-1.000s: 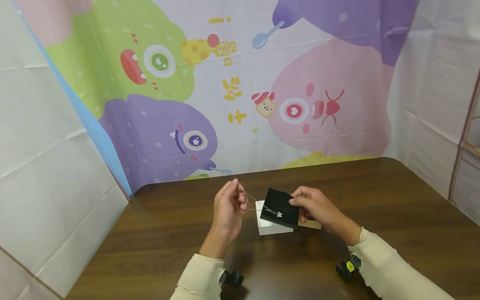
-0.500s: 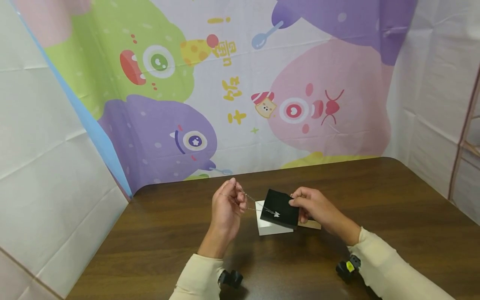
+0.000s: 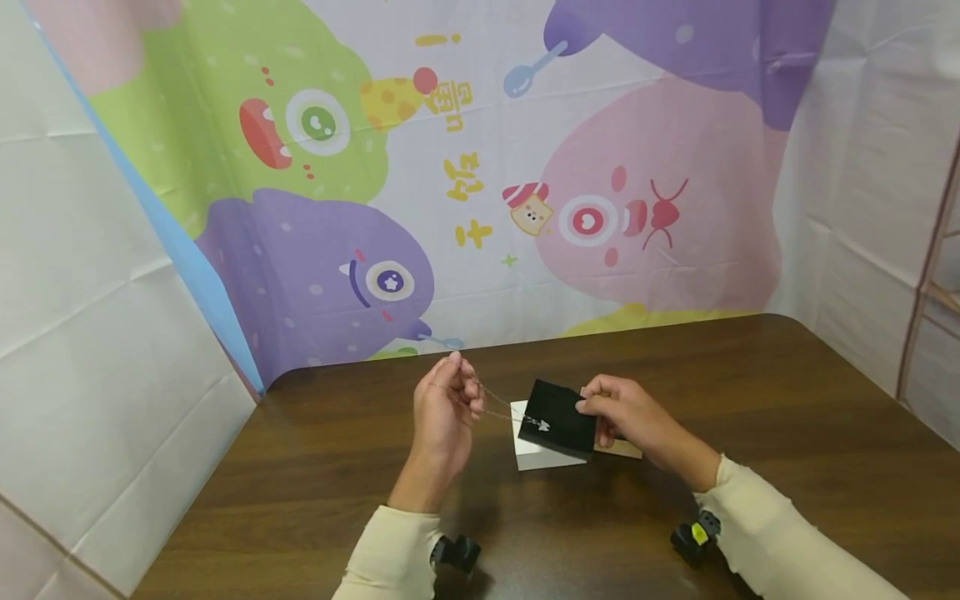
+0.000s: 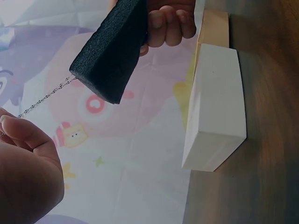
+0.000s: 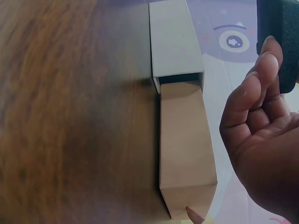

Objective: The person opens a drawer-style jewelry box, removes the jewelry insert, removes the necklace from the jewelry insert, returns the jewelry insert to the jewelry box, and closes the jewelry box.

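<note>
My left hand [image 3: 442,421] pinches a thin silver necklace [image 4: 45,99] by its chain, with the fingers curled. From those fingers the chain slants down to the right, and its small butterfly-like pendant [image 3: 543,426] lies over the face of a black foam pad [image 3: 561,408]. Gripping that pad by its right edge, thumb on top, is my right hand [image 3: 633,417]. Both hands are raised over the table. Beneath the pad stands a white box sleeve [image 4: 218,93], with a tan cardboard drawer [image 5: 187,135] sticking out of its right end.
The dark wooden table [image 3: 300,483] carries the box. A cartoon-printed cloth [image 3: 480,283] hangs along its back edge, and pale panels [image 3: 112,292] flank both sides. A black wrist camera [image 3: 457,552] is on the left wrist.
My left hand has shifted left and slightly up with the chain, drawing the pendant leftward across the foam pad. The right hand and pad have barely moved; the box stays put.
</note>
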Available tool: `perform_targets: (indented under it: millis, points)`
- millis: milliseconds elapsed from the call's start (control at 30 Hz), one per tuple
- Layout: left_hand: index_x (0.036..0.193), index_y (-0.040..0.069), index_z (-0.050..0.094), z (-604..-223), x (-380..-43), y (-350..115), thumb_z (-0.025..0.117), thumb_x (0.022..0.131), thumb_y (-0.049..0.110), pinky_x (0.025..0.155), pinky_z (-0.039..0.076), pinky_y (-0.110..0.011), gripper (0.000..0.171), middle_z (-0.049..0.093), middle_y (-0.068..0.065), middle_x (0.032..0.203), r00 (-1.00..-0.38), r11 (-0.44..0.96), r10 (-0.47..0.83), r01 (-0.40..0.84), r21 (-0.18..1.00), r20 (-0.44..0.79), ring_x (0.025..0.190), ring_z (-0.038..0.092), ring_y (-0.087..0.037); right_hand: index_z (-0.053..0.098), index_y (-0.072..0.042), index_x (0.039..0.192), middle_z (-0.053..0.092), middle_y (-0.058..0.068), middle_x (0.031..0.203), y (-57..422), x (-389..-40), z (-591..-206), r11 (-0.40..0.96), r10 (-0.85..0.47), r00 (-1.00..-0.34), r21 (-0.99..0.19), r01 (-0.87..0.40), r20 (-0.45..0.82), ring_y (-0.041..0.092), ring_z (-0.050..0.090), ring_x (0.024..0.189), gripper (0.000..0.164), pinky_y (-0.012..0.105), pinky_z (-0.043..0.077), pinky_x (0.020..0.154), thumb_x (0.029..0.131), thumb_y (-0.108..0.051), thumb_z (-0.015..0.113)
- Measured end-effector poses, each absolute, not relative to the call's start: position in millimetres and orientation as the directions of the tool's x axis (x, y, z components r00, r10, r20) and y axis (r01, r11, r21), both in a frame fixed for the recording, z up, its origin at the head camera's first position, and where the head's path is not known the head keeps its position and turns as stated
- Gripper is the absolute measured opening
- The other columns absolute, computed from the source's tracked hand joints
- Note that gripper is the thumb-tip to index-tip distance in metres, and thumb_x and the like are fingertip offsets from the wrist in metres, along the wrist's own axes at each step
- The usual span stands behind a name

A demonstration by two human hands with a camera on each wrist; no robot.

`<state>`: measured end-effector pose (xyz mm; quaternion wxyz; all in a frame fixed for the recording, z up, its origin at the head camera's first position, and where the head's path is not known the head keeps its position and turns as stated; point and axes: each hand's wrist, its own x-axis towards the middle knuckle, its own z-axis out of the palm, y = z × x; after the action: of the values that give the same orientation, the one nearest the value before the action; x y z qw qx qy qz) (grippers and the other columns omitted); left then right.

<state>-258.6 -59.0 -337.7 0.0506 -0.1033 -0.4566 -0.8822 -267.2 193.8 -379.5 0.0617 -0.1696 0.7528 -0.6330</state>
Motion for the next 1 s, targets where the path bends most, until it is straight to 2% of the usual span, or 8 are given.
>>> perform_targets:
  millis: [533,1000]
  points:
    - [0.076,0.010,0.056,-334.6,-258.8,-63.1,0.042,0.108,0.018,0.045,0.038,-0.019,0.036,0.051,0.002,0.058,-0.973,-0.609,-0.024,0.198,0.768,0.231,0.047,0.047,-0.008,0.057,0.005,0.097,0.060,0.012,0.077,194.3,-270.5,-382.8,0.147,-0.332,-0.935,-0.973,-0.177,0.120,0.015,0.056,0.053,0.017,0.029,0.050,0.053,0.097,-0.012,0.059]
    - [0.075,0.009,0.054,-332.9,-259.5,-65.1,0.041,0.108,0.018,0.044,0.030,-0.018,0.037,0.045,0.002,0.057,-0.976,-0.648,-0.042,0.189,0.738,0.213,0.044,0.040,-0.006,0.056,0.005,0.096,0.059,0.012,0.078,192.7,-269.5,-383.7,0.133,-0.340,-0.933,-0.976,-0.170,0.116,0.015,0.055,0.054,0.016,0.029,0.050,0.054,0.096,-0.011,0.060]
